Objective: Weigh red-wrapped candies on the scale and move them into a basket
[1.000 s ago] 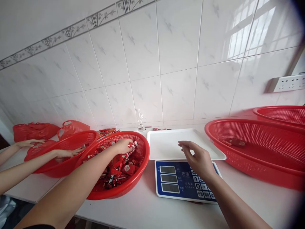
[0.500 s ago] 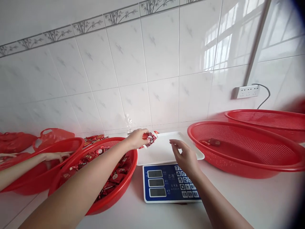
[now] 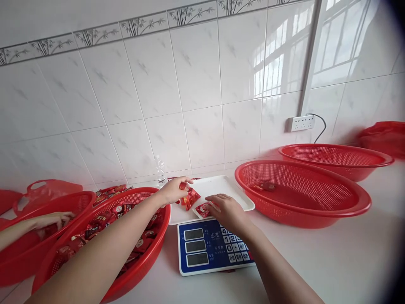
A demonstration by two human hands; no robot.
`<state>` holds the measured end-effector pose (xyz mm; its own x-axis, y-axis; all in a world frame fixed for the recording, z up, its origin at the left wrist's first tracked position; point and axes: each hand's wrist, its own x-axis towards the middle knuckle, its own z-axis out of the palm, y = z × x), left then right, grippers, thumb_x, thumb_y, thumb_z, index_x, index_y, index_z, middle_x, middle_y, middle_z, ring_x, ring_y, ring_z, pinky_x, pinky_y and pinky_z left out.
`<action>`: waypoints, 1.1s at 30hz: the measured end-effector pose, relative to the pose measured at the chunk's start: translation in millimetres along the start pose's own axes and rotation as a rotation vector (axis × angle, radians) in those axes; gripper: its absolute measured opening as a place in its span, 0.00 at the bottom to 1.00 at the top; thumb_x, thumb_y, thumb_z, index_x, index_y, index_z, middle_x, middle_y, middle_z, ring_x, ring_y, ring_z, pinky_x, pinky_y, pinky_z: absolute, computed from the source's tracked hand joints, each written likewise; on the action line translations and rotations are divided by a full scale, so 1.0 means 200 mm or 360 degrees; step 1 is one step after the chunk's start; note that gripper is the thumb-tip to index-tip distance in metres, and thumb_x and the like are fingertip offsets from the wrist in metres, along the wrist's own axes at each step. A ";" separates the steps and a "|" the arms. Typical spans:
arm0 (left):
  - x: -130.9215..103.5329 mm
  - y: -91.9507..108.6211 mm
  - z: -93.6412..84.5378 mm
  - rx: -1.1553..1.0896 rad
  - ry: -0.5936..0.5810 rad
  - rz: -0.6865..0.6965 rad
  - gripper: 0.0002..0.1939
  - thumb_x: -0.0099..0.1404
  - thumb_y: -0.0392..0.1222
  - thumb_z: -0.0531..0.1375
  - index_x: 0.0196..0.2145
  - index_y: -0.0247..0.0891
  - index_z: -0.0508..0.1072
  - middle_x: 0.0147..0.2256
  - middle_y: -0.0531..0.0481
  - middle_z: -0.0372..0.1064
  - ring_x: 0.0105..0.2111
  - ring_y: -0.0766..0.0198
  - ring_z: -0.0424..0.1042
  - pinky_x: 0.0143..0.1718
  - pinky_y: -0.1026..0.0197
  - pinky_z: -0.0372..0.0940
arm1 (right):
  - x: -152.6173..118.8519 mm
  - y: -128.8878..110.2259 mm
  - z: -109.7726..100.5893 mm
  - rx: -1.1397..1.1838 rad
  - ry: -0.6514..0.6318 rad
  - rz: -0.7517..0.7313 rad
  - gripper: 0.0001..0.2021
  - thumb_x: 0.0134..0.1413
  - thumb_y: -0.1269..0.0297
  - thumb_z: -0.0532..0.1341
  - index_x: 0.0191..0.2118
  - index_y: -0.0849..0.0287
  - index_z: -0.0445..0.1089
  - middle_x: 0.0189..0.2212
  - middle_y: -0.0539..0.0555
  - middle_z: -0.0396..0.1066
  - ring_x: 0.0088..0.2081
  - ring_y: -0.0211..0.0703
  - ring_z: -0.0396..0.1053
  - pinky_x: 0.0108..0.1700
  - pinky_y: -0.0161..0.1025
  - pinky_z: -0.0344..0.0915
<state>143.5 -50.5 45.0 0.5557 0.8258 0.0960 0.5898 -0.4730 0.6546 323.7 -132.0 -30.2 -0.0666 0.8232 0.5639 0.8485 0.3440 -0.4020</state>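
My left hand [image 3: 174,191] pinches a red packet [image 3: 190,198] over the white tray [image 3: 221,185] of the scale. Beside it, the fingers of my right hand [image 3: 226,209] are closed on another red-and-white packet [image 3: 204,209] near the tray's front edge. The blue panel of the scale [image 3: 209,247], with three displays and number keys, lies just below; my right wrist covers part of the keys. To the left, a red basket [image 3: 158,242] holds many red packets, and my left forearm crosses above it.
Two red baskets [image 3: 303,217] [image 3: 335,150] stand at the right, the nearer with a few packets. At far left another person's hand [image 3: 55,220] reaches into a red basket [image 3: 79,198]. A clear bottle [image 3: 160,171] and power strip [image 3: 302,123] are at the wall.
The view has shifted right. My right hand has moved to the tray's front and taken hold of a packet. My left hand now has a red packet lower over the tray.
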 end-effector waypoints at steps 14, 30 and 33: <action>-0.04 -0.07 0.04 0.0138 0.0294 -0.0200 0.27 0.60 0.59 0.49 0.52 0.41 0.58 0.45 0.45 0.66 0.41 0.59 0.68 0.38 0.60 0.64 | 0.01 0.03 -0.01 0.0029 0.0202 0.0356 0.13 0.55 0.64 0.50 0.40 0.54 0.69 0.38 0.52 0.73 0.39 0.44 0.70 0.38 0.39 0.64; -0.01 -0.11 0.21 0.0247 -0.0187 0.0215 0.39 0.56 0.61 0.53 0.60 0.41 0.49 0.62 0.45 0.38 0.61 0.54 0.41 0.58 0.54 0.45 | 0.00 0.00 0.01 0.0014 0.0018 0.0220 0.15 0.57 0.62 0.49 0.46 0.53 0.67 0.42 0.52 0.71 0.41 0.43 0.68 0.39 0.37 0.61; 0.01 -0.13 0.14 0.0204 0.0068 0.0242 0.29 0.58 0.53 0.53 0.55 0.39 0.58 0.58 0.44 0.52 0.58 0.56 0.51 0.56 0.55 0.49 | -0.01 -0.02 0.00 0.0097 0.0085 0.0090 0.13 0.56 0.62 0.51 0.44 0.53 0.68 0.41 0.52 0.72 0.42 0.42 0.67 0.41 0.37 0.61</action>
<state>145.5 -45.6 6.2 0.6201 0.7531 0.2199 0.5725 -0.6260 0.5294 320.9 -134.8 -29.7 0.0102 0.8174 0.5760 0.8166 0.3257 -0.4766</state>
